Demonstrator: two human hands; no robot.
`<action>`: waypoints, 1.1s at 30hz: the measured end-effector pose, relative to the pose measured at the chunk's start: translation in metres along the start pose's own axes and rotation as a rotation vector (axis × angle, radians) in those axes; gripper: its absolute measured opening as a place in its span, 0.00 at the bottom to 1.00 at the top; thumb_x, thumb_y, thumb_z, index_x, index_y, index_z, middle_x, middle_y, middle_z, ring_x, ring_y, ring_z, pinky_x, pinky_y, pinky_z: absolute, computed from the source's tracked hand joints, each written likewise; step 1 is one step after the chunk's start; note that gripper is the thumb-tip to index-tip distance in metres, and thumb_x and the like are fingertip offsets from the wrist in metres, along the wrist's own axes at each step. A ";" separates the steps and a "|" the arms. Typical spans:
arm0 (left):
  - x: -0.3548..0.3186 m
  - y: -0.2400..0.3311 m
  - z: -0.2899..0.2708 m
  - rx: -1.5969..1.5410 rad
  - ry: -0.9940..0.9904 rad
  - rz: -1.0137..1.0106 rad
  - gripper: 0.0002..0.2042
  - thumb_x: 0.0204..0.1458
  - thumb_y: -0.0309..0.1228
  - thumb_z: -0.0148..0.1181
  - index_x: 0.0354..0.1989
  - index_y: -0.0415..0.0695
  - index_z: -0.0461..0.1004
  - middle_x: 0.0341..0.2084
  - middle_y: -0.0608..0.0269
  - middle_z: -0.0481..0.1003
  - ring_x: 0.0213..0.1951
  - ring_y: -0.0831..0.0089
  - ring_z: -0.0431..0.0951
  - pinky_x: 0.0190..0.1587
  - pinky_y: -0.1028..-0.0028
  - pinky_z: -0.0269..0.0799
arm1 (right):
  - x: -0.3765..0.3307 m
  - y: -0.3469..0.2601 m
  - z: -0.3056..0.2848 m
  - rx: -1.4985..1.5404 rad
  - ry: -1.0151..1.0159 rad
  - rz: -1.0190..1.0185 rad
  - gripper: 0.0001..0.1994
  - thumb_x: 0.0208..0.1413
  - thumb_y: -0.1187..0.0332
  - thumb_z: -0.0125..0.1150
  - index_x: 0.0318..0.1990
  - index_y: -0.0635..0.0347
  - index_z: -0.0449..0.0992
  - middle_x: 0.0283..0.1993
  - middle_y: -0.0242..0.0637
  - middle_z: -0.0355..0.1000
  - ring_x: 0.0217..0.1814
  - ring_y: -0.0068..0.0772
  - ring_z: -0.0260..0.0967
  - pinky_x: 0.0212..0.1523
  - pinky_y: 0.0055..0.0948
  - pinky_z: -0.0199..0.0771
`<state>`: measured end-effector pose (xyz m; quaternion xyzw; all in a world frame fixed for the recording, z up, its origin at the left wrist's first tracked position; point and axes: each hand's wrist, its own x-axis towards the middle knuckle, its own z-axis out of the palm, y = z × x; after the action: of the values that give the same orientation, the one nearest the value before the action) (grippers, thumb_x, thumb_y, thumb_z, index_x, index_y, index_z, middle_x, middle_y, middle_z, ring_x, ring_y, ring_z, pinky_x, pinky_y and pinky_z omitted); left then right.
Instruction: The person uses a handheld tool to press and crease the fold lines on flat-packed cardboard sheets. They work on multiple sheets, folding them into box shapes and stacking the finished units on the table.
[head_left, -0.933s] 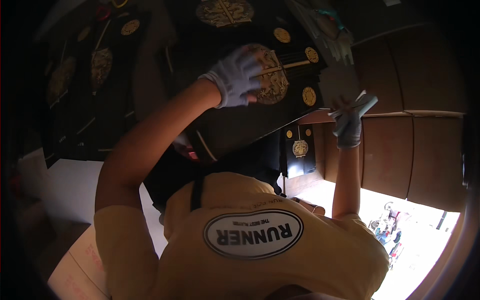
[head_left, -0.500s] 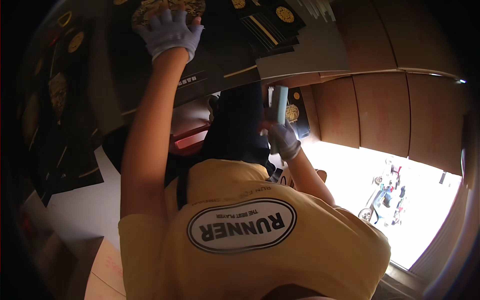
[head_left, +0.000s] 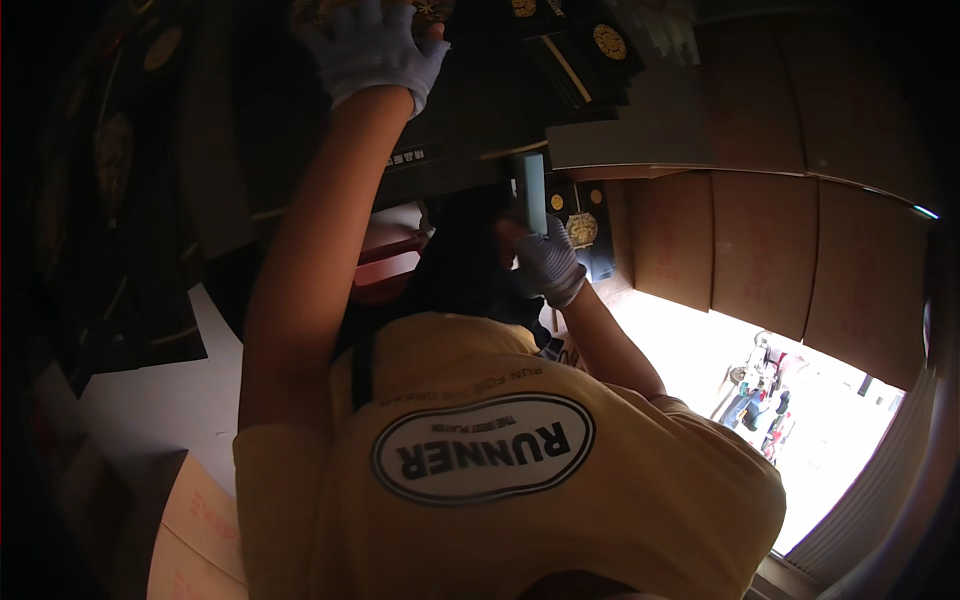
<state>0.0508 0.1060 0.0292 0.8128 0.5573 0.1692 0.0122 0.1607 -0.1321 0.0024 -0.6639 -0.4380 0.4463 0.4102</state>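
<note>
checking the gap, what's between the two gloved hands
In the head view, between the left hand and the right hand lies the black gold-printed sheet; the right hand holds a pale flat tool.

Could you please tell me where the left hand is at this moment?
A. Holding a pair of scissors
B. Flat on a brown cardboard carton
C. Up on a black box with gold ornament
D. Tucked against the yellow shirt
C: the white-gloved left hand reaches up with fingers spread on the black box with gold ornament, well away from the brown cardboard cartons.
</note>
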 end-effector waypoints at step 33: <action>0.000 -0.002 -0.007 -0.052 -0.025 0.003 0.27 0.51 0.51 0.46 0.56 0.50 0.65 0.59 0.54 0.58 0.63 0.54 0.50 0.63 0.46 0.36 | 0.012 -0.022 0.013 0.106 0.097 0.451 0.08 0.50 0.67 0.58 0.27 0.62 0.70 0.16 0.33 0.66 0.19 0.22 0.64 0.22 0.23 0.62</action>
<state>0.0475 0.1056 0.0355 0.8150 0.5515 0.1735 0.0399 0.1463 -0.1129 0.0171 -0.7430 -0.2344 0.5166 0.3551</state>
